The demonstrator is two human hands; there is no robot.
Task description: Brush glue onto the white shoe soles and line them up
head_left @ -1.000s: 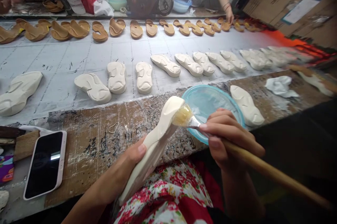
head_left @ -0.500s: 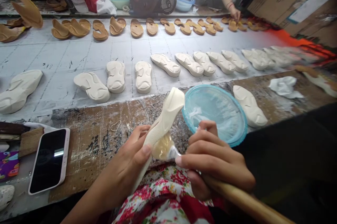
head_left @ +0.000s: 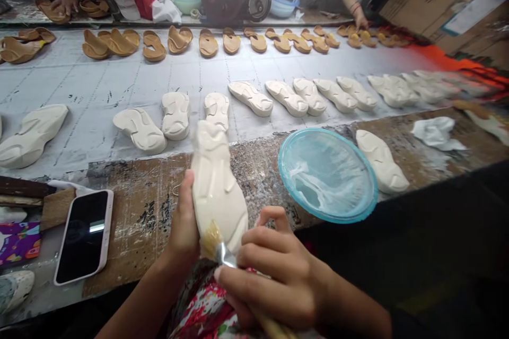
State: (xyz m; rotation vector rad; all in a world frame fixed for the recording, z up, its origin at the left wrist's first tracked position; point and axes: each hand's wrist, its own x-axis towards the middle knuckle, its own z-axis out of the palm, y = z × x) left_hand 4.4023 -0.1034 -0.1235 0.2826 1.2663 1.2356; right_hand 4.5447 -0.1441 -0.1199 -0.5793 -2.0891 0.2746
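Note:
A white shoe sole point(head_left: 218, 185) is gripped at its left edge by my left hand point(head_left: 185, 222), its broad patterned face turned up toward the camera. My right hand point(head_left: 278, 270) is closed round a wooden-handled brush, whose pale bristles point(head_left: 212, 238) touch the near end of that face. Right of the sole, a blue bowl point(head_left: 328, 174) holds whitish liquid. Another white sole point(head_left: 382, 161) lies just beyond the bowl's right side.
Several white soles point(head_left: 248, 98) line the pale belt point(head_left: 159, 76), with tan sandal uppers point(head_left: 208, 43) along its far side. A phone point(head_left: 83, 238) lies at the left, a crumpled tissue point(head_left: 437, 133) at the right. Two people's hands show across the belt.
The sole in my left hand has turned from edge-on to face up. My right hand and the brush have moved left and down onto its near end. The upper held at far left is gone.

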